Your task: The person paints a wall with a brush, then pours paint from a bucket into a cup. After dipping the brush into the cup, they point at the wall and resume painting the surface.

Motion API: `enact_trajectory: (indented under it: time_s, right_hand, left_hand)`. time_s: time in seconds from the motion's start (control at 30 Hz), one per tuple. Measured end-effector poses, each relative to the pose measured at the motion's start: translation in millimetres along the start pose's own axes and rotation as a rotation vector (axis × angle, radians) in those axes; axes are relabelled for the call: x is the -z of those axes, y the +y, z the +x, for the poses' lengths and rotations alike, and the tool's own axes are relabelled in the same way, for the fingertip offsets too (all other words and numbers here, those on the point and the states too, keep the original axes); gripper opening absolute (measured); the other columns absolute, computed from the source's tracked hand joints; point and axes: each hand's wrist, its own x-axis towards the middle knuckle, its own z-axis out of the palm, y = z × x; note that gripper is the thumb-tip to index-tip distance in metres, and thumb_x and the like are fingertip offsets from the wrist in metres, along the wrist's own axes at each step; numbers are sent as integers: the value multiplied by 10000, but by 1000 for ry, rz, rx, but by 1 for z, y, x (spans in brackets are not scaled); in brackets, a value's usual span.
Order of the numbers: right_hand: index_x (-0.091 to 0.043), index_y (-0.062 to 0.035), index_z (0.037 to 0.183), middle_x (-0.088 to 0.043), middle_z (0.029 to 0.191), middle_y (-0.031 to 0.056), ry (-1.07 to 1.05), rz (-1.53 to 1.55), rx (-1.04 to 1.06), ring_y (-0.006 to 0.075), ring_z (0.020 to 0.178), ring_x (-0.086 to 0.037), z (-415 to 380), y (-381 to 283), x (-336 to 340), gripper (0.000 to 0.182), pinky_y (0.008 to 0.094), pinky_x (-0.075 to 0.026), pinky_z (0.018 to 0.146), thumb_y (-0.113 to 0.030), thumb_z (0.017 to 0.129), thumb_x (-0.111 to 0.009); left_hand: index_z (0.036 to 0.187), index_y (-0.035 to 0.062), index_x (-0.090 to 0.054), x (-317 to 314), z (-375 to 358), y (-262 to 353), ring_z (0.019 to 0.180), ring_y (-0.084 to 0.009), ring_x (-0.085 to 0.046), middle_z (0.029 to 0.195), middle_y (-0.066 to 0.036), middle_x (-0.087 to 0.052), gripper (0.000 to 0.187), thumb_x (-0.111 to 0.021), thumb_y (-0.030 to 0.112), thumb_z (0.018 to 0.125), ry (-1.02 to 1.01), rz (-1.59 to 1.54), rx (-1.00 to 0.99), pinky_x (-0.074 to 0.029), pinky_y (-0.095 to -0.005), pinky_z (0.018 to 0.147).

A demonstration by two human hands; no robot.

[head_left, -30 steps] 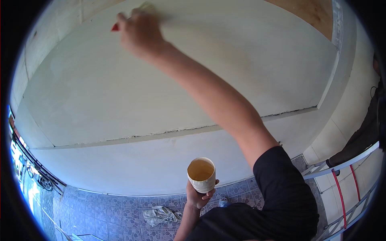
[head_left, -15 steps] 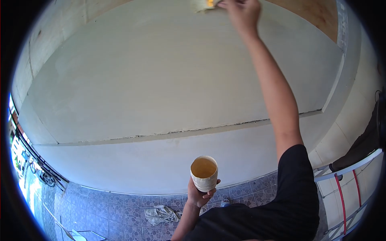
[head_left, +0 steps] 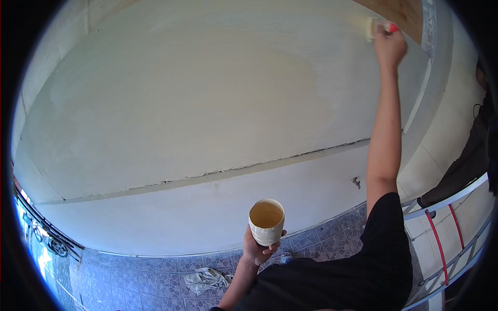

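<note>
Right now, the right hand is up at two o'clock, its fingers closed around the brush, whose red end shows beside the fingers and whose pale bristles point toward nine o'clock, against the wall. A brown board shows just above that hand. Near six o'clock, the left hand grips the cup from below, fingertips curled round its side; the cup stands nearly upright, its open mouth showing a yellowish inside. A ragged crack runs across the wall, above a paler lower strip. A tap sticks out between three and four o'clock, near the right forearm. Between six and seven o'clock, a crumpled rag lies on the patterned floor, left of the left forearm. At four o'clock is a ladder with red bars, and a person in dark clothes is partly visible at three o'clock, well apart from both hands.
</note>
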Motion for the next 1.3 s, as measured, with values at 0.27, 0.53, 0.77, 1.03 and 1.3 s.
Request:
enact_trajectory:
  time_s: [0.27,0.53,0.77,1.03,1.3]
  right_hand:
    - [-641,-44,878,-674,812,142,35,470,293,343,753,-686,-83,-280,2,50,476,-540,665,-57,890,-687]
    - [-680,16,880,-669,721,182,-146,737,545,326,711,-680,-134,-463,17,117,441,-557,611,-54,786,-685]
    - [-694,-4,909,-666,715,197,-223,1153,218,394,674,-658,-106,-436,16,119,464,-541,660,-100,843,-671]
    - [-726,0,890,-742,796,139,-215,1077,19,215,683,-730,-69,-186,-12,108,336,-571,633,-101,927,-718]
    - [-709,74,1054,-738,933,119,-189,953,-338,179,831,-743,-47,3,3,179,333,-669,780,-84,978,-743]
  left_hand:
    - [1409,64,-519,7,-15,-2,597,-255,-559,1202,-337,-612,641,-346,570,1056,-25,2,-72,-411,-224,383]
    - [1401,61,-525,10,-30,-11,595,-262,-560,1203,-350,-611,614,-365,543,1056,-7,-23,-179,-400,-222,373]
    - [1386,56,-530,-2,-24,-16,594,-265,-564,1192,-352,-614,599,-359,531,1063,-21,-7,-213,-397,-221,370]
    - [1457,47,-489,-5,3,-18,577,-240,-597,1192,-319,-645,727,-255,624,1081,1,38,-96,-390,-211,359]
    - [1466,40,-480,-13,24,-20,574,-236,-597,1176,-316,-646,743,-261,634,1077,-11,75,13,-405,-209,358]
